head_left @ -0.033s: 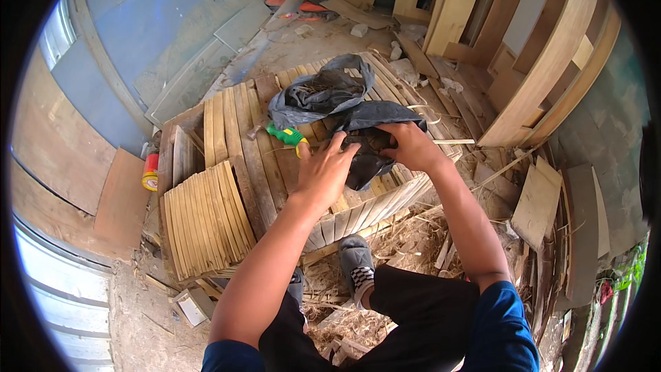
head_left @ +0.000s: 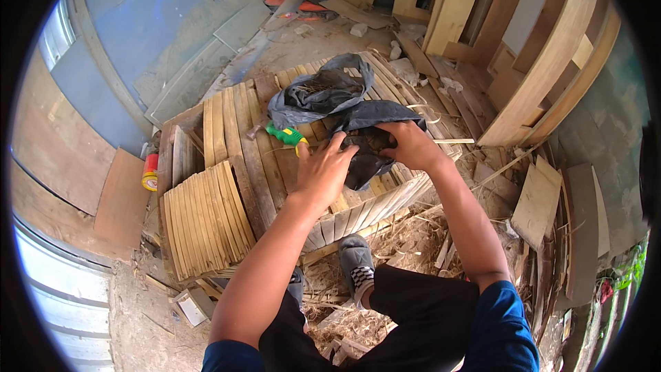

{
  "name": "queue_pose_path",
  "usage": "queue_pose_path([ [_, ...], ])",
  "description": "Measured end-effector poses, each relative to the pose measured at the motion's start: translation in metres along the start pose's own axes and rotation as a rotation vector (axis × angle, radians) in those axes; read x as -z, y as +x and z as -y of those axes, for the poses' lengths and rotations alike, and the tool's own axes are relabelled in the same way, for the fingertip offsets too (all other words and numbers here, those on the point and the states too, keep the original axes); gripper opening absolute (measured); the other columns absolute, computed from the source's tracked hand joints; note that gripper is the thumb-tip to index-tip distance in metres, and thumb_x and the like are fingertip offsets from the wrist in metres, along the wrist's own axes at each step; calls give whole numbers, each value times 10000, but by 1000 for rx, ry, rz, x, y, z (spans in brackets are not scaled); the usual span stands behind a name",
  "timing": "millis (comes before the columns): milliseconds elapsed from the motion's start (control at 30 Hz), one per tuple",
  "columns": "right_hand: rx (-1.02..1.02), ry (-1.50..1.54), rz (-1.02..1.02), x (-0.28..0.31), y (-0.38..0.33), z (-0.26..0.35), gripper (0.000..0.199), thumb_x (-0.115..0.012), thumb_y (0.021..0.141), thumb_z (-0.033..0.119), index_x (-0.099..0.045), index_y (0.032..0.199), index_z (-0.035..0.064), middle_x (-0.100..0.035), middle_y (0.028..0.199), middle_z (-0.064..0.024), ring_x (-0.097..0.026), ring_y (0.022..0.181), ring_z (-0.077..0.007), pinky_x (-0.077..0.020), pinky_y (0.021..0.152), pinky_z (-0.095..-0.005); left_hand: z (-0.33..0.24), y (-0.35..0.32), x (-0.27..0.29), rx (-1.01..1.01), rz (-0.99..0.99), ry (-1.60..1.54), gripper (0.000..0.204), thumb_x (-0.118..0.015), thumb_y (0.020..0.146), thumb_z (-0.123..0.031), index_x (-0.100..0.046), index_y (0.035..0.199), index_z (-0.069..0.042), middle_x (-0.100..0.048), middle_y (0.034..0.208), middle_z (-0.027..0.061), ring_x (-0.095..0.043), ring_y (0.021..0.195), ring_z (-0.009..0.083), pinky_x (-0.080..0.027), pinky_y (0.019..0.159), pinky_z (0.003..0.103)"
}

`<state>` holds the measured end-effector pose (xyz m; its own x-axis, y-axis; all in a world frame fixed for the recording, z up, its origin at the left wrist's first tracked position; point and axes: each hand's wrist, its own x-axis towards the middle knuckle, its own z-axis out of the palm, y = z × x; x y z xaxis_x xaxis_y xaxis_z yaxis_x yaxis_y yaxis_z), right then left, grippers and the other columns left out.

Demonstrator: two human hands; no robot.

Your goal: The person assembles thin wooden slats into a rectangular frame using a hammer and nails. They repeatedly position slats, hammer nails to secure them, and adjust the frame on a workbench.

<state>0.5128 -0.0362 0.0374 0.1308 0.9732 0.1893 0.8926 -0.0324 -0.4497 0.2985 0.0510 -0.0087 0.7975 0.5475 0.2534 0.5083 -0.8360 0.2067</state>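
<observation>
— Where are your hands right now?

— Both are out in front of you, over the stack of wooden slats (head_left: 227,165). Your right hand (head_left: 412,145) is clenched on the dark bag (head_left: 372,138), gripping its upper edge where the plastic bunches. Your left hand (head_left: 323,169) is at the bag's left side, fingers spread and curled toward it — touching the plastic, though whether it actually grips I cannot tell.

— And the bag itself?

— It lies on the slats, right between your hands, its lower part hanging over the near edge of the stack. Just behind it sits a second, greyer bag (head_left: 317,93), crumpled and open at the top, with what looks like dry straw inside.

— Anything beside your left hand?

— A green tool handle (head_left: 286,135) with a yellow end rests on the slats, just beyond your fingertips. Further left, at the edge of the stack, stands a red and yellow can (head_left: 150,172).

— What's below you?

— Your shoe (head_left: 358,262), grey with a checkered toe, is planted in straw and wood scraps near the stack's front. To your right lean pale wooden frames (head_left: 523,62), and loose boards (head_left: 537,200) lie on the ground beside them.
</observation>
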Motion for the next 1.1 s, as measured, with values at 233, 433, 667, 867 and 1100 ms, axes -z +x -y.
queue_pose_path([
  [233,-3,98,92,3,6,-9,365,-764,843,0,-766,1202,64,-738,1235,-185,-699,1141,-370,-556,995,-460,2,-6,13,-64,60,74,451,-752,907,-67,-715,1348,-153,-494,1619,74,-641,1300,293,-395,1089,583],
  [433,177,-104,-72,-13,12,-18,176,-755,886,78,-803,1056,70,-753,1091,-161,-710,1025,-397,-571,918,-468,-12,7,9,-167,-10,77,664,-689,852,-3,-587,1493,-143,-486,1623,38,-487,1430,291,-429,1086,594],
  [667,71,-252,-118,-23,10,-13,111,-766,880,181,-815,980,180,-748,1025,-84,-724,1003,-353,-592,859,-482,-8,6,6,-119,121,72,614,-677,883,-72,-584,1487,-136,-470,1632,41,-424,1491,290,-374,1166,639],
  [867,126,-300,-140,-26,7,-13,93,-767,887,185,-799,975,188,-735,1039,-59,-722,1027,-326,-596,862,-469,-8,4,7,-98,142,46,623,-667,898,-66,-569,1508,-150,-448,1650,32,-376,1537,293,-355,1187,678],
  [1100,189,-278,-152,-28,5,-24,109,-752,889,135,-767,996,129,-714,1060,-111,-702,1017,-361,-576,874,-478,-8,2,7,-109,117,34,530,-640,942,-89,-599,1469,-126,-476,1639,39,-396,1524,283,-360,1176,697],
])
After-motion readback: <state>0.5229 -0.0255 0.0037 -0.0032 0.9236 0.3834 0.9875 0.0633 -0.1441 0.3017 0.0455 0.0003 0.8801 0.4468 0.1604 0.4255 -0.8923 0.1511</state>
